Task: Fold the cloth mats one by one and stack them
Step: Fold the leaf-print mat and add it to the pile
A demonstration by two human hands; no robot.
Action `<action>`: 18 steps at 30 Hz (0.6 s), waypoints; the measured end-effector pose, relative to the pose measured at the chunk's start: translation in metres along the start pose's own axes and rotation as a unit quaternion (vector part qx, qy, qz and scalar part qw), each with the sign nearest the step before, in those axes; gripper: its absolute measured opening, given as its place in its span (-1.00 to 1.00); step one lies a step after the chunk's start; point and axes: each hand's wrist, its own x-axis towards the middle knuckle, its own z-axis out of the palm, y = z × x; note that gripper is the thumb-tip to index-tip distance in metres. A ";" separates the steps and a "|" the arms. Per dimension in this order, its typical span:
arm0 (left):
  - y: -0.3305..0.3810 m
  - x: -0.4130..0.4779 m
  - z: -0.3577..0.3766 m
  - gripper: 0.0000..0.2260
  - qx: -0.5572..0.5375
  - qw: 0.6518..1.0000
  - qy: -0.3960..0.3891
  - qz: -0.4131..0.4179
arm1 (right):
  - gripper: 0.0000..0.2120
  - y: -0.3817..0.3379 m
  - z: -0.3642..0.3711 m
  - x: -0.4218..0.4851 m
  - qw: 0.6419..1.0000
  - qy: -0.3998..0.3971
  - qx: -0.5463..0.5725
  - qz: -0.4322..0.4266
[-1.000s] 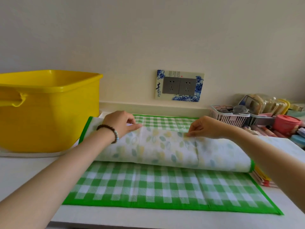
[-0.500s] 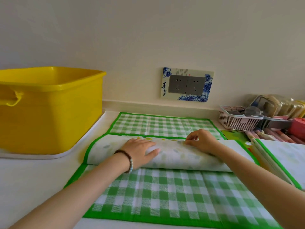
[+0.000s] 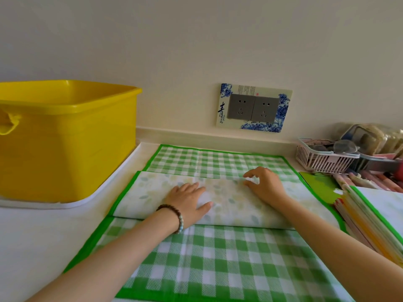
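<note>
Green-checked cloth mat (image 3: 218, 262) lies spread on the white desk (image 3: 32, 236), its leaf-print flap (image 3: 235, 205) folded over the middle. Left hand (image 3: 187, 201) lies flat, fingers straight, pressing the flap. Right hand (image 3: 266, 184) rests on the flap's far edge, fingers loosely arched, gripping nothing. Stack of mats (image 3: 370, 225) sits just right of the mat, yellow tub (image 3: 65, 149) to its left, white basket (image 3: 322, 159) far right.
</note>
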 end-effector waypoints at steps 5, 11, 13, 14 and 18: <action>-0.001 0.001 0.005 -0.43 -0.025 1.000 -0.014 -0.011 | -0.72 -0.044 0.007 -0.023 0.998 0.002 0.069 -0.002; -0.001 0.001 0.006 -0.52 -0.030 0.999 -0.011 -0.010 | -0.59 -0.081 0.035 -0.045 0.994 -0.112 0.007 -0.016; -0.001 0.002 0.006 -0.54 -0.026 1.000 -0.005 -0.008 | -0.56 -0.081 0.040 -0.051 0.992 -0.125 -0.018 -0.012; -0.001 0.002 0.006 -0.54 -0.023 1.000 -0.002 -0.009 | -0.55 -0.080 0.041 -0.053 0.991 -0.131 -0.027 -0.009; -0.002 0.003 0.007 -0.46 -0.009 1.000 -0.008 -0.010 | -0.51 -0.071 0.037 -0.057 0.985 -0.159 -0.059 0.006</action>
